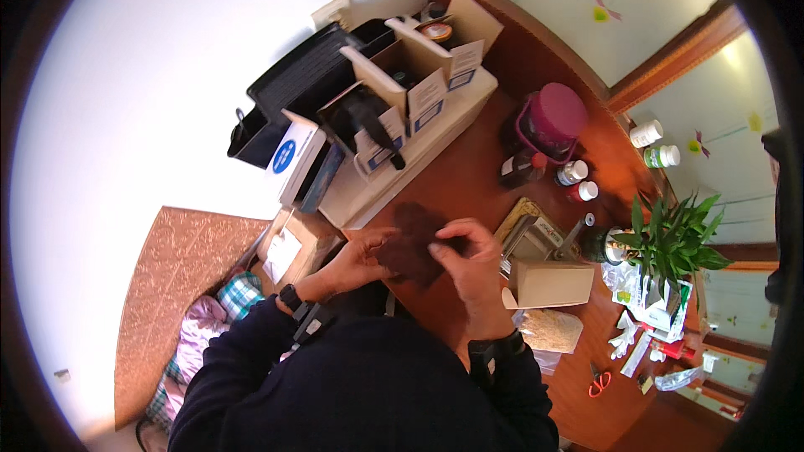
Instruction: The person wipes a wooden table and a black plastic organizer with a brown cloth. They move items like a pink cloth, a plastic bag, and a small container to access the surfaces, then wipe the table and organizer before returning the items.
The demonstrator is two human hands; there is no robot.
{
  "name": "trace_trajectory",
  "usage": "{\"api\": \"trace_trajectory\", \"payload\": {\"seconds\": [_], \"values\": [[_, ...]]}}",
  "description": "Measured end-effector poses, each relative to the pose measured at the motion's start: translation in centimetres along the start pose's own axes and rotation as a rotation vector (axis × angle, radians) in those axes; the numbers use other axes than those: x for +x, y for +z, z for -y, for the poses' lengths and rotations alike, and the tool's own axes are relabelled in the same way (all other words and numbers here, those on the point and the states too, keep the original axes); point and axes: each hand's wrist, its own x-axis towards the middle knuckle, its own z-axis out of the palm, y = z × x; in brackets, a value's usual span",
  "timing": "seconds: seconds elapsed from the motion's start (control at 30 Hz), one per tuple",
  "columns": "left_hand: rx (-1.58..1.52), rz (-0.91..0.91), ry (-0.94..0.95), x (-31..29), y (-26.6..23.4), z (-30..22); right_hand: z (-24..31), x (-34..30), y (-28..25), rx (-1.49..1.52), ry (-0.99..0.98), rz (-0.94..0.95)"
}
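Note:
Between my hands is a dark brown, soft-looking piece, cloth-like [410, 249], held above the reddish-brown wooden desk [456, 163]. My left hand [362, 259] has its fingers closed on the piece's left edge. At its upper right edge, my right hand [471, 258] pinches it between thumb and fingers. The piece's exact kind is too dark to make out. Just right of my right hand stands an open tan cardboard box [548, 282].
White cardboard organisers [427, 100] and a black case [301, 75] stand far left. A purple lidded bucket [557, 113], a dark bottle [523, 169] and several small white-capped bottles are at the back. To the right are a potted plant [674, 234] and red-handled scissors [600, 382].

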Motion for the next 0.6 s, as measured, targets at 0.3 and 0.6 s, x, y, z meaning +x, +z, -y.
{"api": "trace_trajectory", "payload": {"seconds": [0.3,0.6], "values": [[-0.218,-0.224,0.037,-2.7,3.3,2.3,-9.6,-2.2,-2.0,-0.462,0.140,-0.099],[0.277,-0.158,0.188,-1.9,5.5,5.8,-12.0,-3.4,-0.8,0.913,0.829,0.084]]}}
